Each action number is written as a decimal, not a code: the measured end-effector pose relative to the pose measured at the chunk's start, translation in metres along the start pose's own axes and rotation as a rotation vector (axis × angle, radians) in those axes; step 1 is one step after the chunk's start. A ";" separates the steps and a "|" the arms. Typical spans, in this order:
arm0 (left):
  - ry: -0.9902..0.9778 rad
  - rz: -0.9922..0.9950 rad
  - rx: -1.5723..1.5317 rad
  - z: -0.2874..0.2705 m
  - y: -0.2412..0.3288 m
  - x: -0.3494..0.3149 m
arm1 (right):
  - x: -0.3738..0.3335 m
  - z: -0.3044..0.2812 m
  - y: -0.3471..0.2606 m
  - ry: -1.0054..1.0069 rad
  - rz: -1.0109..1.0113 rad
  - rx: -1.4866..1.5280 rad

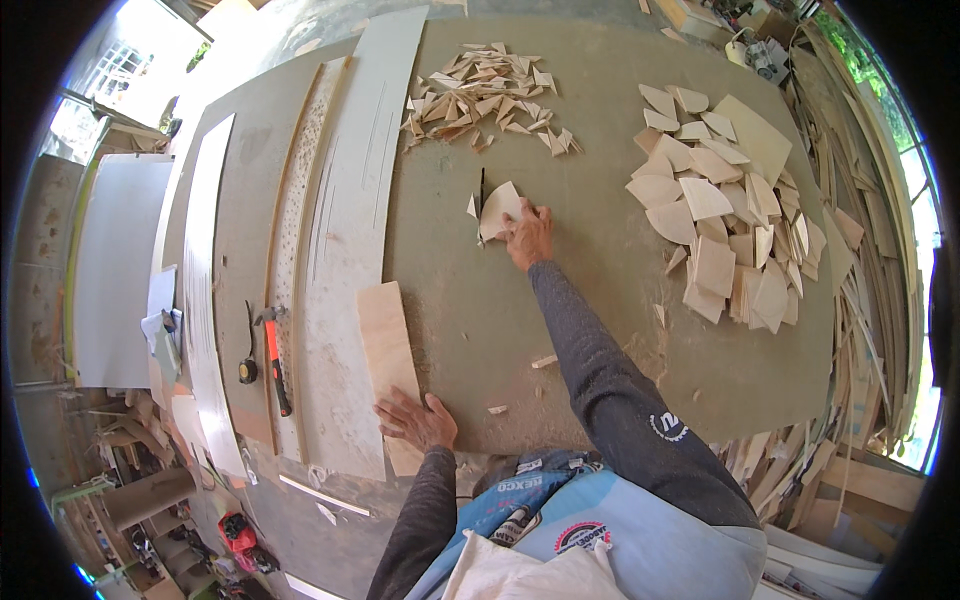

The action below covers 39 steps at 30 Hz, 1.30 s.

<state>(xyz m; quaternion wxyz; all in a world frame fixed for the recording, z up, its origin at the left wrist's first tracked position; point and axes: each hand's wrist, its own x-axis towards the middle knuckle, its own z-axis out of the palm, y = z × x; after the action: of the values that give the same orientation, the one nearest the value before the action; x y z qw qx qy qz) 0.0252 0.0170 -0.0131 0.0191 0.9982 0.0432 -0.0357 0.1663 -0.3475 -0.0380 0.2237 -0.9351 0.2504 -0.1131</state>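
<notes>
A thin dark blade [482, 195] stands up through a slot in the table top. Against its right side lies a small pale plywood piece [500, 209] with a curved edge. My right hand [530, 236] reaches far forward, its fingers bent and pressing on this piece at the right edge. A small sliver of wood [471, 207] sits just left of the blade. Near the front edge, my left hand [420, 421] lies flat with fingers spread on a long plywood strip [384, 325]. The strip rests partly on a pale metal plate.
Triangular offcuts [480, 95] are heaped beyond the blade. To the right is a pile of curved-edged plywood pieces [715, 200]. A hammer [275, 360] and tape measure [247, 370] lie left, near the long metal plate [350, 200]. Stacked boards [865, 230] flank the table's right side.
</notes>
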 end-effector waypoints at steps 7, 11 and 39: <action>0.004 0.005 0.005 0.004 -0.002 0.001 | -0.009 0.003 -0.005 0.018 0.022 -0.045; -0.020 -0.013 0.003 0.000 0.000 0.001 | -0.010 0.003 -0.009 0.030 0.053 -0.032; -0.015 0.003 0.023 -0.001 0.000 0.000 | -0.009 -0.003 -0.017 0.061 0.119 0.007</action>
<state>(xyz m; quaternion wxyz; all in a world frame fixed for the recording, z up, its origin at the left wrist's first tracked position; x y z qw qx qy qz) 0.0253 0.0167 -0.0124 0.0081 0.9982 0.0414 -0.0435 0.1650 -0.3304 -0.0283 0.2256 -0.9139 0.3119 -0.1286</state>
